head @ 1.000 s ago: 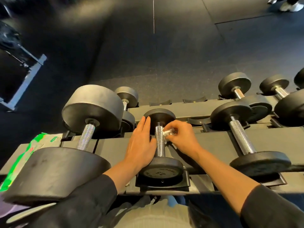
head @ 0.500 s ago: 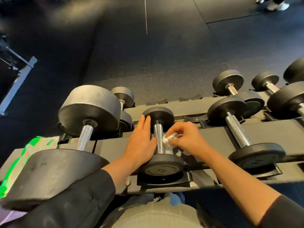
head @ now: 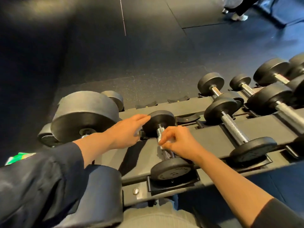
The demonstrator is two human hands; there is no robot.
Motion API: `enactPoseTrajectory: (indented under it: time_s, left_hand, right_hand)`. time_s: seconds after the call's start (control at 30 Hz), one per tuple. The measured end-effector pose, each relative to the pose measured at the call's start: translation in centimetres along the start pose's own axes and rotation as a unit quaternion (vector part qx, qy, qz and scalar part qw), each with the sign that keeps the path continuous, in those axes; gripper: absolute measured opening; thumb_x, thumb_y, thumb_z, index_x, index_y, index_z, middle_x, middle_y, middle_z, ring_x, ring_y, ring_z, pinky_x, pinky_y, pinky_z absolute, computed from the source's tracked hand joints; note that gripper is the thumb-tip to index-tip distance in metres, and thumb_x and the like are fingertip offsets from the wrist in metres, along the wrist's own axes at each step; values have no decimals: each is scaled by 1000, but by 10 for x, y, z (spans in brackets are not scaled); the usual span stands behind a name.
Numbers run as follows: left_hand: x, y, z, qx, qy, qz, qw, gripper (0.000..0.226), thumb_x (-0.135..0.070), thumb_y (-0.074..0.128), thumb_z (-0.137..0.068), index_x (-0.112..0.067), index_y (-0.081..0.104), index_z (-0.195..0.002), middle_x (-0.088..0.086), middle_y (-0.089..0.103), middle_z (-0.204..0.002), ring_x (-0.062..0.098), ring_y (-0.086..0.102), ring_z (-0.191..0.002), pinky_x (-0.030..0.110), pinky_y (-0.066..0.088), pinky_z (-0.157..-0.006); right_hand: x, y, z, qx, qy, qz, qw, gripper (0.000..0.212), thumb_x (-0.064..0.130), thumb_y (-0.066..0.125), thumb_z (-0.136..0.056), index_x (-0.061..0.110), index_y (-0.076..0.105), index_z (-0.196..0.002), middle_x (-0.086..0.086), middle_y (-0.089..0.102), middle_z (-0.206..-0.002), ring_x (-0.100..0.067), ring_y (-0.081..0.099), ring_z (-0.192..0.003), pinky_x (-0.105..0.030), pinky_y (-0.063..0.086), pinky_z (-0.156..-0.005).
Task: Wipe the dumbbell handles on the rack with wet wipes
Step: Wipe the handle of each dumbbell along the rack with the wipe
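Note:
A small black dumbbell [head: 171, 170] with a knurled steel handle [head: 167, 153] lies in its cradle at the middle of the dark rack [head: 213, 132]. My right hand [head: 179, 142] pinches a crumpled white wet wipe [head: 162, 146] against the handle's middle. My left hand [head: 126, 130] stretches out with straight fingers, its fingertips touching the dumbbell's far head [head: 162, 120]. A green and white wipes pack [head: 18, 157] peeks out at the left edge, mostly hidden by my dark sleeve.
A very large dumbbell [head: 85, 116] sits to the left. Several more dumbbells [head: 235, 127] fill the rack to the right and on the lower tier behind. Beyond is dark rubber floor; a person's feet [head: 238, 15] stand at the top right.
My left hand has lifted off the handle's left side and reached forward to the far head. My right hand has slid the wipe down the handle toward me. The view has swung left.

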State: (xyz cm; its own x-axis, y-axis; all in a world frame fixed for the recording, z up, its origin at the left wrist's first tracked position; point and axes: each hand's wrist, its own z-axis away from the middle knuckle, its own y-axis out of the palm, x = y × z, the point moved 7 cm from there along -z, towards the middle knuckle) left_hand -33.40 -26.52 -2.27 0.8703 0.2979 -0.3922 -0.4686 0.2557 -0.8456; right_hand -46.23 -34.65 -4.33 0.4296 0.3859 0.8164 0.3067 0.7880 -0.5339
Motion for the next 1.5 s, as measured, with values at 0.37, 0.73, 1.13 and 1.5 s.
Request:
enactPoseTrajectory:
  time_s: [0.37, 0.73, 1.13, 1.5]
  left_hand:
    - [26, 7, -12, -1, 145, 34, 989, 79, -7, 54, -92, -31, 8, -151, -10, 8, -158, 16, 31, -137, 19, 30, -104]
    - [26, 15, -16, -83, 219, 59, 970, 84, -6, 53, -91, -27, 1, -153, -5, 0, -160, 21, 31, -135, 29, 39, -103]
    - [24, 22, -31, -128, 242, 93, 957, 86, -1, 55, -88, -26, 3, -152, -5, 3, -159, 21, 34, -133, 36, 49, -94]
    - [27, 25, -35, -128, 246, 111, 954, 82, 3, 50, -87, -25, 8, -152, -5, 6, -158, 24, 35, -132, 40, 47, -95]
  right_hand:
    - [11, -1, 9, -22, 77, 49, 996, 16, 12, 72, -78, 27, 71, -84, 10, 63, -101, -5, 56, -99, -22, 47, -85]
    - [40, 22, -18, 72, 12, 392, 917, 30, 16, 60, -89, 25, 66, -117, 10, 51, -134, -13, 32, -124, -29, 37, -102]
    - [38, 14, 12, 84, 130, 333, 930, 21, 13, 65, -84, 19, 72, -103, 2, 63, -116, -6, 51, -104, -15, 41, -87]
    - [38, 30, -20, 106, 37, 457, 883, 25, 8, 62, -86, 15, 72, -108, 3, 61, -126, -19, 42, -102, -20, 34, -82]
